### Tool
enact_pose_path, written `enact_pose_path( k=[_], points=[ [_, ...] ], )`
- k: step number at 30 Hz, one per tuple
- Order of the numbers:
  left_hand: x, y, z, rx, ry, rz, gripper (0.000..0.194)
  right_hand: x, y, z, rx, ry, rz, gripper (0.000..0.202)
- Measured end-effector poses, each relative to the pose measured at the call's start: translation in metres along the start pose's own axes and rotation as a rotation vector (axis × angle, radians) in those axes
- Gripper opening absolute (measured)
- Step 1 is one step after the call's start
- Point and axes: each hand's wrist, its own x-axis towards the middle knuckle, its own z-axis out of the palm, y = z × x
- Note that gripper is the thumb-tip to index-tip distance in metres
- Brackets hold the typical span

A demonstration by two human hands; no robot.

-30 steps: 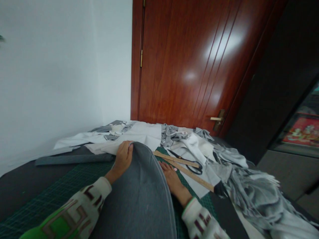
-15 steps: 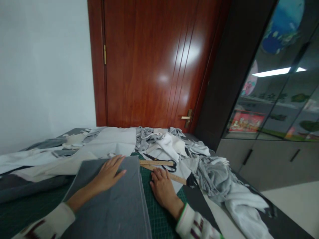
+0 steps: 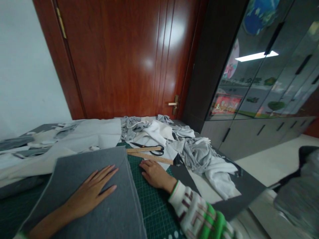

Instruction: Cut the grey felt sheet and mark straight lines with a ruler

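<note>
My left hand (image 3: 96, 189) lies flat on a folded grey cloth (image 3: 109, 215), fingers stretched out and the thumb apart. The cloth has a straight right edge and rests on a green cutting mat (image 3: 157, 207) with a printed grid. My right hand (image 3: 157, 174) rests palm down on the mat just right of the cloth, open, its fingers slightly bent and holding nothing I can see. Right beyond its fingertips lie two wooden rulers, an upper one (image 3: 143, 149) and a lower, slanted one (image 3: 156, 158). Black-handled scissors (image 3: 160, 153) lie partly beneath the upper ruler.
White fabric (image 3: 99, 132) is spread at the back left. Crumpled grey and white scraps (image 3: 196, 154) cover the back and right of the dark table (image 3: 224, 207). A wooden door (image 3: 119, 59) stands behind; a glass-fronted cabinet (image 3: 221, 132) is at the right, with a grey covered object (image 3: 299, 196) nearer.
The view has turned to the right. My left hand has slid back toward me over the grey cloth. My right hand stays on the mat, now slightly clear of the lower ruler.
</note>
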Motion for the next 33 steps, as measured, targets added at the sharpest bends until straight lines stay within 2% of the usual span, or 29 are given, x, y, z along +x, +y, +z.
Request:
enact_pose_path(
  k=[3,9,13,17,22,29,33],
  points=[
    [0.002,0.003,-0.005,0.013,-0.040,-0.007,0.060,-0.004,0.002,-0.009,0.004,0.016,0.022,0.035],
    [0.002,0.019,-0.023,0.032,-0.136,-0.051,0.060,-0.007,0.030,-0.028,-0.085,0.149,0.311,0.033],
    [0.002,0.022,-0.027,0.028,-0.108,-0.036,0.058,-0.015,0.045,-0.028,-0.113,0.096,0.341,0.035],
    [0.004,0.023,-0.029,0.024,-0.160,-0.073,0.059,-0.025,0.039,-0.025,-0.159,0.070,0.349,0.045],
    [0.004,0.026,-0.042,0.017,-0.284,-0.112,0.068,-0.027,0.029,-0.023,-0.217,0.058,0.393,0.043],
    [-0.015,0.027,-0.064,0.009,-0.287,-0.113,0.076,-0.029,0.029,-0.021,-0.272,0.045,0.405,0.025],
    [-0.028,0.020,-0.071,-0.020,-0.253,-0.131,0.077,-0.030,0.029,-0.020,-0.284,0.048,0.440,0.025]
  ],
)
